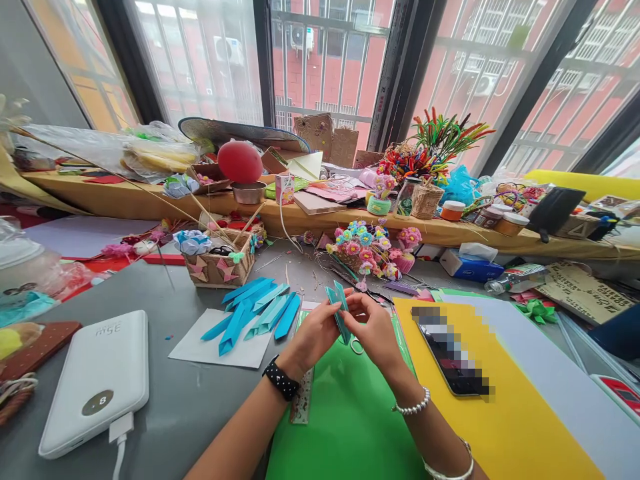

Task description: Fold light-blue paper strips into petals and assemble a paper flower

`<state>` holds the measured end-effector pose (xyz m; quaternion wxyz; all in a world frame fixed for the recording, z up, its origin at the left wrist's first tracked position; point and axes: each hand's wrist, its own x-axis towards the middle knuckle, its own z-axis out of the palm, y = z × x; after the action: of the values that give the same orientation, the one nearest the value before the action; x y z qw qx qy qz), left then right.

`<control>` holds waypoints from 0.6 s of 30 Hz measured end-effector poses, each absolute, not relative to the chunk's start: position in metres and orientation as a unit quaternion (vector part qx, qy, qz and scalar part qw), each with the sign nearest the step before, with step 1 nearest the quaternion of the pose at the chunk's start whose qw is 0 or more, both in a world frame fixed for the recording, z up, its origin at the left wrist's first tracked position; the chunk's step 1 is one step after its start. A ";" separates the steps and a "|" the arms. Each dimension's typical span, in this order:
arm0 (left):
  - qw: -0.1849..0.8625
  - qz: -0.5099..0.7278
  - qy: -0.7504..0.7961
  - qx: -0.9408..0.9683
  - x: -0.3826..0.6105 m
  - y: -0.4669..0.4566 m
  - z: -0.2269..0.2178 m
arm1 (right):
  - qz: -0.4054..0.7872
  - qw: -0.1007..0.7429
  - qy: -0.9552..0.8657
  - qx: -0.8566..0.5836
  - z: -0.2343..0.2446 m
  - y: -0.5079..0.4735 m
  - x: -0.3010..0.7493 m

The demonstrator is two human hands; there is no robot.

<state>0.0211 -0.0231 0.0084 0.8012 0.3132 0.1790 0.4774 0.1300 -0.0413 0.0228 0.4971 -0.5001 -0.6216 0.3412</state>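
Observation:
Between my two hands is a folded piece of teal paper point(341, 313), held up over a green sheet point(345, 413). My left hand point(316, 332) pinches it from the left, thumb on the near face. From the right, the fingertips of my right hand point(371, 323) press on its edge. Scissors point(357, 345) lie partly hidden just below the paper. A clear ruler point(301, 402) rests by my left wrist. Several folded blue paper strips point(255, 310) are heaped on a white sheet point(210, 350) to the left.
A white power bank point(100, 380) with a cable lies at the left. On yellow paper point(520, 427) at the right is a phone point(453, 353). Behind stand a decorated box point(220, 270), crocheted flowers point(363, 247) and a tissue box point(470, 265). A crowded ledge point(320, 217) runs below the windows.

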 end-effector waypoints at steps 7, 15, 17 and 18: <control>0.809 0.483 0.173 0.288 0.023 -0.020 0.004 | 0.293 0.494 -0.638 -0.512 0.022 -0.044 0.128; 0.778 0.512 0.271 0.244 0.023 -0.019 0.004 | 0.251 0.499 -0.641 -0.526 0.022 -0.044 0.127; 0.772 0.520 0.283 0.229 0.023 -0.018 0.004 | 0.308 0.500 -0.623 -0.517 0.027 -0.045 0.127; 0.769 0.526 0.284 0.228 0.023 -0.018 0.004 | 0.337 0.498 -0.618 -0.507 0.030 -0.046 0.127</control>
<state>0.0234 -0.0180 0.0035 0.7687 0.2277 0.2842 0.5258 0.1272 -0.0460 0.0301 0.4979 -0.5065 -0.6178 0.3373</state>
